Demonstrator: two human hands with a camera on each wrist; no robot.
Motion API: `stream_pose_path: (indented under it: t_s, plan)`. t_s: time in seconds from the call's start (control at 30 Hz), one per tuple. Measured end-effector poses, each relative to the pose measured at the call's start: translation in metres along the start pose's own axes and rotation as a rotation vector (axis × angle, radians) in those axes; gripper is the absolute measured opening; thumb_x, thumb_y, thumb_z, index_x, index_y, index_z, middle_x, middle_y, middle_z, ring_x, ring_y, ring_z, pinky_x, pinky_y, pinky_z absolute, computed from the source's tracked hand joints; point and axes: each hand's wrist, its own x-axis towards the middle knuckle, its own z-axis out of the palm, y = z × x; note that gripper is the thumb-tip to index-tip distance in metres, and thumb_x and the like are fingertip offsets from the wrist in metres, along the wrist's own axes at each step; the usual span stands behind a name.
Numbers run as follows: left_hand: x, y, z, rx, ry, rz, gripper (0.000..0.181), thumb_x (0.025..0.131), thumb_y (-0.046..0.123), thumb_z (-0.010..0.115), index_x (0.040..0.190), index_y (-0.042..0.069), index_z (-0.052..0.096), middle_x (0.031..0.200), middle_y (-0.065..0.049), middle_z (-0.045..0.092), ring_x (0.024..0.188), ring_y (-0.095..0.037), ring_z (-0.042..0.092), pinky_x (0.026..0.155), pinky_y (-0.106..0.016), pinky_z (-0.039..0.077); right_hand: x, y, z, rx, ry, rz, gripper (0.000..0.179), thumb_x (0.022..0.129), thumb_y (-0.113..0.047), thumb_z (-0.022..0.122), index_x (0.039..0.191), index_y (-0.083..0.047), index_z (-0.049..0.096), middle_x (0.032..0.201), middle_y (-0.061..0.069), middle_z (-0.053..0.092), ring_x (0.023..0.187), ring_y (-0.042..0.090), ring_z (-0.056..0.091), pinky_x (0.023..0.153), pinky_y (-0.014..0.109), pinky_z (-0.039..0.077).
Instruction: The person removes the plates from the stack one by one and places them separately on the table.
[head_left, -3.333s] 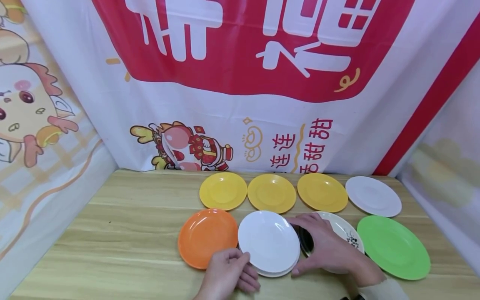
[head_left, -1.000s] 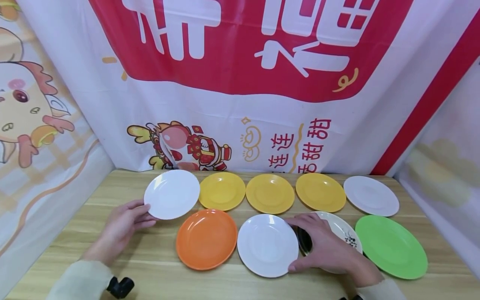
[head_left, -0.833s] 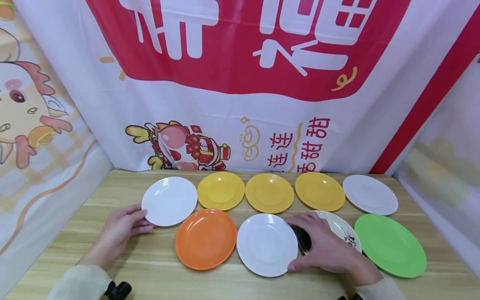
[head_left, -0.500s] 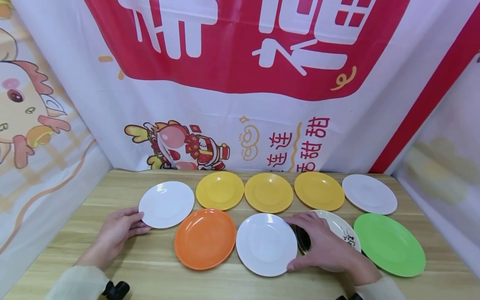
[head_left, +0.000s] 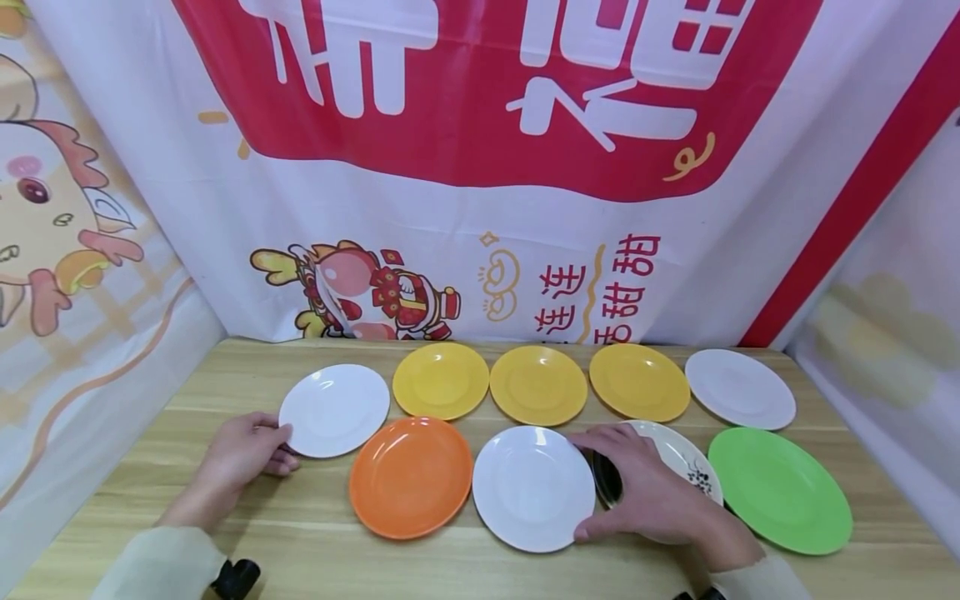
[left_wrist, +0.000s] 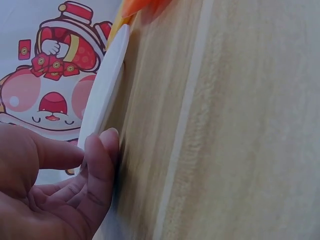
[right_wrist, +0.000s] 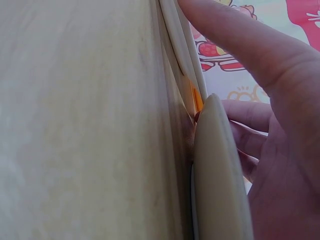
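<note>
At the left end of the back row, a white plate (head_left: 334, 411) lies flat, or nearly so, on the wooden table. My left hand (head_left: 243, 454) pinches its near-left rim between thumb and fingers; the left wrist view shows the plate (left_wrist: 102, 87) edge-on. In the front row, my right hand (head_left: 645, 492) spans the right side of another white plate (head_left: 534, 490), with the thumb at its lower rim and the fingers at its upper rim. Beneath that hand lie a dark, glossy round piece (head_left: 606, 481) and a cream plate with a black pattern (head_left: 697, 467), both partly hidden.
An orange plate (head_left: 411, 478) sits between the two white plates. Yellow plates (head_left: 441, 382) and a pale plate (head_left: 739, 389) line the back, close to the printed cloth (head_left: 480, 217). A green plate (head_left: 780, 490) lies front right.
My left hand has lifted the upper white plate off the front stack, carried it left and back, and lowered it beside the yellow plates. My right hand has stayed at the lower plate.
</note>
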Motion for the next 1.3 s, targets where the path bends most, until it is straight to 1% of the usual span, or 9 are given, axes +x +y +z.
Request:
stream_pose_path:
  t_s: [0.13, 0.33, 0.57, 0.83, 1.0, 1.13, 1.3]
  plan:
    - [-0.004, 0.002, 0.002, 0.038, 0.015, -0.005, 0.046, 0.112, 0.012, 0.051, 0.142, -0.020, 0.041, 0.087, -0.009, 0.076, 0.071, -0.012, 0.072, 0.066, -0.029, 0.064, 0.000, 0.001, 0.000, 0.001, -0.003, 0.003, 0.107, 0.059, -0.077, 0.094, 0.151, -0.034, 0.060, 0.147, -0.007, 0.062, 0.143, 0.026, 0.047, 0.118, 0.068, 0.036]
    - [-0.007, 0.005, 0.004, 0.038, 0.036, -0.008, 0.042, 0.111, 0.012, 0.054, 0.138, -0.019, 0.044, 0.085, -0.008, 0.076, 0.070, -0.012, 0.072, 0.065, -0.029, 0.064, 0.000, 0.001, 0.000, 0.005, -0.013, 0.012, 0.106, 0.059, -0.077, 0.093, 0.151, -0.035, 0.060, 0.148, -0.007, 0.061, 0.144, 0.027, 0.046, 0.119, 0.069, 0.035]
    - [-0.006, 0.004, 0.007, 0.058, 0.094, -0.011, 0.045, 0.109, 0.015, 0.059, 0.138, -0.018, 0.049, 0.084, -0.006, 0.077, 0.070, -0.012, 0.072, 0.064, -0.029, 0.064, 0.000, 0.000, -0.001, 0.008, -0.015, 0.015, 0.106, 0.059, -0.076, 0.094, 0.150, -0.034, 0.060, 0.149, -0.006, 0.061, 0.145, 0.027, 0.046, 0.119, 0.069, 0.035]
    - [-0.007, 0.003, 0.009, 0.061, 0.127, -0.038, 0.043, 0.107, 0.016, 0.062, 0.135, -0.015, 0.053, 0.084, -0.006, 0.076, 0.069, -0.012, 0.071, 0.063, -0.029, 0.064, -0.001, 0.000, -0.001, 0.016, -0.018, 0.029, 0.105, 0.060, -0.075, 0.095, 0.150, -0.033, 0.061, 0.151, -0.003, 0.060, 0.146, 0.029, 0.046, 0.120, 0.070, 0.033]
    - [-0.008, 0.003, 0.010, 0.057, 0.135, -0.018, 0.040, 0.104, 0.015, 0.066, 0.130, -0.014, 0.056, 0.080, -0.003, 0.075, 0.067, -0.012, 0.071, 0.062, -0.029, 0.063, -0.002, 0.001, -0.001, 0.011, -0.005, 0.015, 0.105, 0.060, -0.075, 0.094, 0.150, -0.032, 0.061, 0.149, -0.004, 0.061, 0.145, 0.028, 0.047, 0.120, 0.070, 0.034]
    - [-0.010, 0.002, 0.012, 0.059, 0.152, -0.005, 0.038, 0.102, 0.014, 0.069, 0.126, -0.013, 0.058, 0.077, -0.001, 0.075, 0.066, -0.012, 0.072, 0.062, -0.029, 0.063, -0.002, 0.001, -0.001, 0.005, -0.003, 0.004, 0.105, 0.060, -0.076, 0.094, 0.150, -0.032, 0.061, 0.149, -0.004, 0.061, 0.144, 0.028, 0.047, 0.119, 0.070, 0.034]
    - [-0.012, 0.001, 0.011, 0.034, 0.169, -0.001, 0.038, 0.101, 0.014, 0.070, 0.125, -0.013, 0.058, 0.075, 0.001, 0.075, 0.065, -0.012, 0.072, 0.061, -0.029, 0.063, -0.002, 0.001, -0.001, 0.001, -0.001, 0.002, 0.105, 0.060, -0.075, 0.094, 0.150, -0.031, 0.062, 0.148, -0.004, 0.061, 0.143, 0.027, 0.048, 0.119, 0.069, 0.035]
